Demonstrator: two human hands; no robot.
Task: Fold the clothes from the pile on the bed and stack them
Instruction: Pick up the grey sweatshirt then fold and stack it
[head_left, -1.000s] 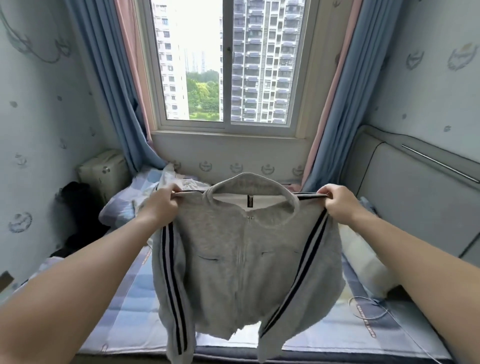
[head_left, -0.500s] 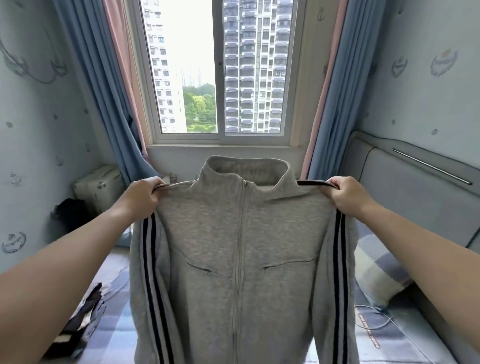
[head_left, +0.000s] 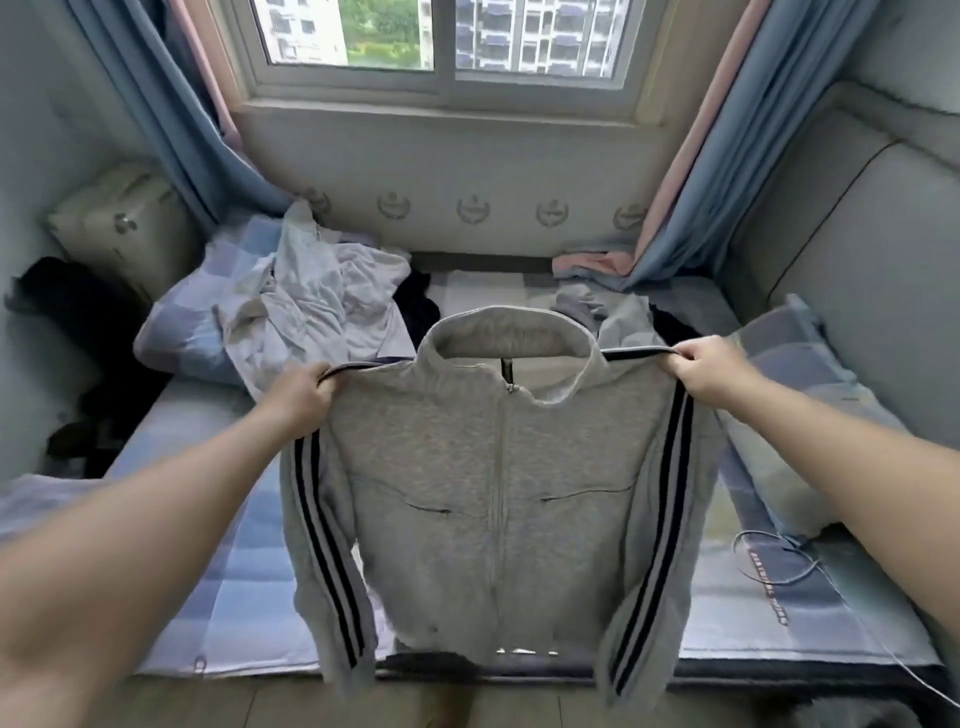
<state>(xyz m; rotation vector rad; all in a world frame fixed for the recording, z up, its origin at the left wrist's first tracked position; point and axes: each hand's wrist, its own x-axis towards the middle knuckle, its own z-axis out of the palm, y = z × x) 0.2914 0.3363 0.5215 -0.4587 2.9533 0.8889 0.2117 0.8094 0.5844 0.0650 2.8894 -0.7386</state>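
A grey zip-up jacket (head_left: 498, 493) with dark stripes down both sleeves hangs spread out in front of me, above the near edge of the bed (head_left: 228, 597). My left hand (head_left: 301, 397) grips its left shoulder and my right hand (head_left: 709, 369) grips its right shoulder. Both sleeves dangle past the bed's front edge. Behind it, a pile of clothes (head_left: 322, 296) with a white garment on top lies at the far left of the bed, and more grey and dark garments (head_left: 613, 309) lie at the far right.
A checked pillow (head_left: 784, 415) leans by the padded headboard (head_left: 852, 270) on the right. A white cable (head_left: 769, 561) lies on the sheet near it. Blue curtains (head_left: 171, 104) frame the window. A beige case (head_left: 119, 223) and dark items sit at the left.
The jacket came down from chest height toward the bed, and the view tilted downward. Both hands keep their hold on the shoulders.
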